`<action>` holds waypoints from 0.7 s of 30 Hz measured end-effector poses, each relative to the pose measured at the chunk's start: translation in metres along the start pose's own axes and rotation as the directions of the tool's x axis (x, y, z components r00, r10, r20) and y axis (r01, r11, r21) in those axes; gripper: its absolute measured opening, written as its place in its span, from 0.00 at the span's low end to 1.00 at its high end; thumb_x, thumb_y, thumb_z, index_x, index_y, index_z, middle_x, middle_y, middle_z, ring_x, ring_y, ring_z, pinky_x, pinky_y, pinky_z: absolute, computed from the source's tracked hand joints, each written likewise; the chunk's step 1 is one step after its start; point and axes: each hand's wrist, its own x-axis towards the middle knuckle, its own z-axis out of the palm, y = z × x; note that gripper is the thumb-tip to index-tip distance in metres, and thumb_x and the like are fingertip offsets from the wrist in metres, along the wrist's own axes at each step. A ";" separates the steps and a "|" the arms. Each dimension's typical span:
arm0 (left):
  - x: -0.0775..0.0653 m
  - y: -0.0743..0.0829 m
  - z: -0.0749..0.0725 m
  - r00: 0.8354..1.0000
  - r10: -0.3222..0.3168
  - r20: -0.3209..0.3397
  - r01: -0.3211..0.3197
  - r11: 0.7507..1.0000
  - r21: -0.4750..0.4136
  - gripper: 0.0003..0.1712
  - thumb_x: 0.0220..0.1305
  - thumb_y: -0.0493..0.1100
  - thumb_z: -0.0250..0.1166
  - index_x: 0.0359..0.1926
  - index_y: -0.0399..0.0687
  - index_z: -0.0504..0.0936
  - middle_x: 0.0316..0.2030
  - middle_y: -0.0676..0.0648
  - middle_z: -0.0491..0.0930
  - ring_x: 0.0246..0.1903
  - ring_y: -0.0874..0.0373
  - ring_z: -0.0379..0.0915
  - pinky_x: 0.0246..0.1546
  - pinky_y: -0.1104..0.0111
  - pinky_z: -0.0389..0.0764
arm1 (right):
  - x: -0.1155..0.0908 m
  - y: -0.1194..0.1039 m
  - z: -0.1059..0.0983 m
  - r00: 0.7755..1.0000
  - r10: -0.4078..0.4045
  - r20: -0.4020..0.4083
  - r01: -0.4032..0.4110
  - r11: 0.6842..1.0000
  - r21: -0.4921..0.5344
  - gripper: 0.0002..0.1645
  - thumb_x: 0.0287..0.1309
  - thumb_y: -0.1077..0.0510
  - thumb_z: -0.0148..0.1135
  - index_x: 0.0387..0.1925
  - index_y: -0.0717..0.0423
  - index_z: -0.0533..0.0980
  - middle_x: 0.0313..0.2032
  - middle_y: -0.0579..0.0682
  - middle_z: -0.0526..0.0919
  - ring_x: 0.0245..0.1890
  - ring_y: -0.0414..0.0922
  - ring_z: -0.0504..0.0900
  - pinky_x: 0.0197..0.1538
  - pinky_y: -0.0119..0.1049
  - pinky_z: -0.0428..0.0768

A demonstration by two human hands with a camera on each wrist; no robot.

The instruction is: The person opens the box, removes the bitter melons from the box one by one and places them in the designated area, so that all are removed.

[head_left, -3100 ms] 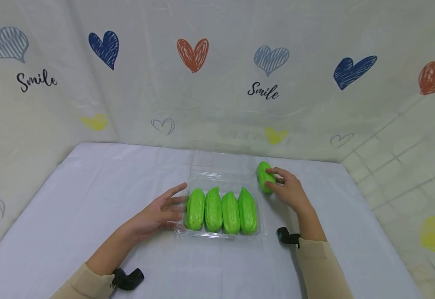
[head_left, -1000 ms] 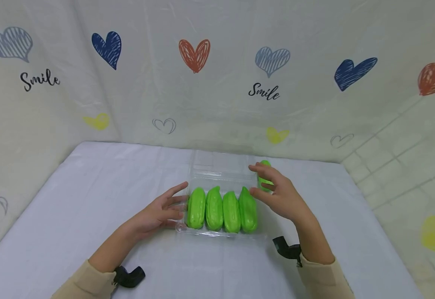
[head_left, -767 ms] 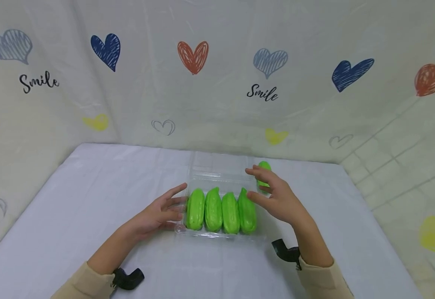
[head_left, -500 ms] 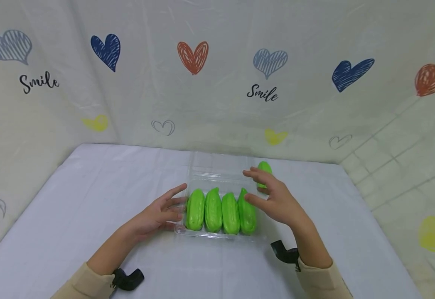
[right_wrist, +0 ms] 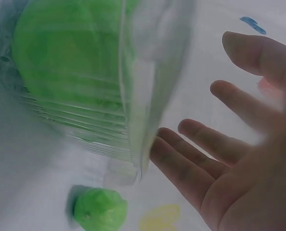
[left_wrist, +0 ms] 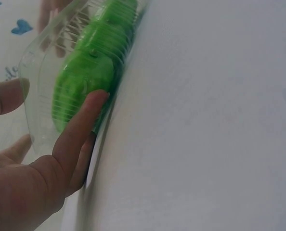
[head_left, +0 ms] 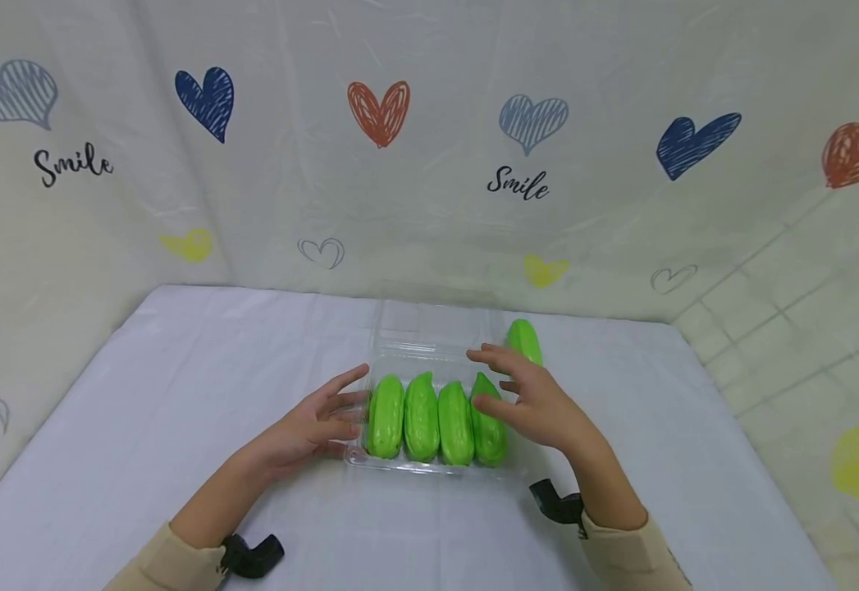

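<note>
Four green gourds point(head_left: 421, 416) lie side by side in one clear plastic box point(head_left: 429, 469), just below the centre of the head view, all lengthwise to the frame. One lid point(head_left: 436, 322) stands open at the box's upper edge. A fifth gourd point(head_left: 523, 338) lies outside, right of the lid, its lower end hidden behind the right hand point(head_left: 536, 400).

Two hands flank the box, neither clamped on anything. The left hand point(head_left: 309, 428), left of centre, has its fingers spread apart, and some touch the box's left wall. The right hand also holds its fingers apart, over the box's right side, its thumb overlapping the rightmost boxed gourd; whether it touches the box cannot be told.

Two beige sleeves point(head_left: 632, 556) enter from the bottom edge, with two black wrist devices point(head_left: 253, 556). One white table point(head_left: 370, 533) fills the lower frame; twelve hearts and two "Smile" words mark the backdrop point(head_left: 429, 205) above and beside it.
</note>
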 end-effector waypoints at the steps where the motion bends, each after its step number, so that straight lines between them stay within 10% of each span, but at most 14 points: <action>1: 0.000 0.000 0.000 1.000 0.001 0.001 -0.001 1.000 -0.001 0.50 0.67 0.34 0.62 0.80 0.64 0.45 0.76 0.38 0.50 0.73 0.37 0.53 0.53 0.54 0.78 | 0.000 0.000 0.000 1.000 0.000 0.003 0.000 1.000 -0.004 0.35 0.63 0.54 0.67 0.70 0.49 0.67 0.73 0.50 0.63 0.74 0.53 0.61 0.65 0.56 0.71; 21: 0.000 0.000 -0.001 1.000 0.001 0.001 -0.001 1.000 0.001 0.50 0.67 0.34 0.62 0.80 0.64 0.45 0.76 0.38 0.50 0.72 0.38 0.56 0.53 0.54 0.78 | 0.012 0.013 0.024 0.996 -0.076 -0.036 0.073 0.994 -0.080 0.33 0.60 0.56 0.69 0.66 0.50 0.72 0.70 0.52 0.69 0.72 0.54 0.64 0.66 0.59 0.67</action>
